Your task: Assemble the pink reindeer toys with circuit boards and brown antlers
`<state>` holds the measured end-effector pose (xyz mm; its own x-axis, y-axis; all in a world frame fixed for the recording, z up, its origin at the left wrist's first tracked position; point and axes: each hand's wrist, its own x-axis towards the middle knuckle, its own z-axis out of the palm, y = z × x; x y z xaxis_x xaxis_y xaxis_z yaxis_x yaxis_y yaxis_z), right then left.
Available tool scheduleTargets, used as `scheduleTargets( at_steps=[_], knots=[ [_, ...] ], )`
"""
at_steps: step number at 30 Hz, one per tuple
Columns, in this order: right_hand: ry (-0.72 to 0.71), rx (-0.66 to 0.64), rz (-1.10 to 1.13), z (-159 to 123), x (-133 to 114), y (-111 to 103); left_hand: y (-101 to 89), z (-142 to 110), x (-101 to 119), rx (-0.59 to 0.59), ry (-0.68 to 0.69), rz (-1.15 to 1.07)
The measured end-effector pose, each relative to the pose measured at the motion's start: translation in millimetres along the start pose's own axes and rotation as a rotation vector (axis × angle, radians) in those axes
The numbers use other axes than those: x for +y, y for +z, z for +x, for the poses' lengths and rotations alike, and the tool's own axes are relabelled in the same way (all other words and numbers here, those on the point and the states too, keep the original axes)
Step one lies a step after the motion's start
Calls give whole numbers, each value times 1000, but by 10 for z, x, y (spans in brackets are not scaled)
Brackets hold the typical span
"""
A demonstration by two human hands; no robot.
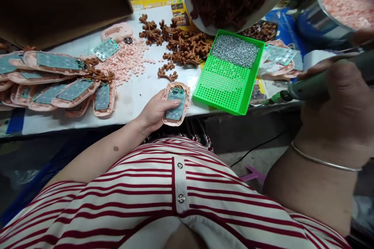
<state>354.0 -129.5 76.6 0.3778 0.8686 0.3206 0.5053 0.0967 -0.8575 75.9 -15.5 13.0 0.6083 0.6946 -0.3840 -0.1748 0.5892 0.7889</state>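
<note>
My left hand (154, 111) grips a pink plastic shell with a green circuit board (176, 105) in it, the thumb lying over the board. It is held at the table's front edge. Raised at the right, my right hand (341, 105) is wrapped round a grey-green electric screwdriver (314, 85), whose bit points left. Between the hands lies a green perforated tray (224, 89) with a heap of small silver screws (235, 50) at its far end. Brown branch-shaped plastic pieces (187, 44) are piled beyond the held shell.
Several pink shells with boards (58, 62) are stacked at the left, below a cardboard box (64, 4). Small pink buttons (125, 60) lie scattered near them. A white tub (188, 4) of brown parts and a metal bowl (324, 15) of pink parts stand at the back.
</note>
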Motion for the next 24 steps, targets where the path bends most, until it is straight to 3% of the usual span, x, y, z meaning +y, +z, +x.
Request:
scheduleTargets(
  at_steps=[2,4,8,12,19,22,24],
  knots=[
    [-48,263,134,132,-8,173,6,22,-1,49,11,-10],
    [-136,341,263,259,8,385,13,44,-1,92,15,-22],
    [-170,255,174,381,111,798,32,67,8,132,2,-24],
    [-117,173,9,376,210,1039,38,66,25,121,-23,-24],
    [-43,114,-33,433,283,1128,10,77,22,120,-46,-25],
    [-103,122,52,475,325,1162,6,83,19,117,-40,-32],
    [-188,193,168,512,353,1205,8,82,23,108,-43,-29]
  ],
)
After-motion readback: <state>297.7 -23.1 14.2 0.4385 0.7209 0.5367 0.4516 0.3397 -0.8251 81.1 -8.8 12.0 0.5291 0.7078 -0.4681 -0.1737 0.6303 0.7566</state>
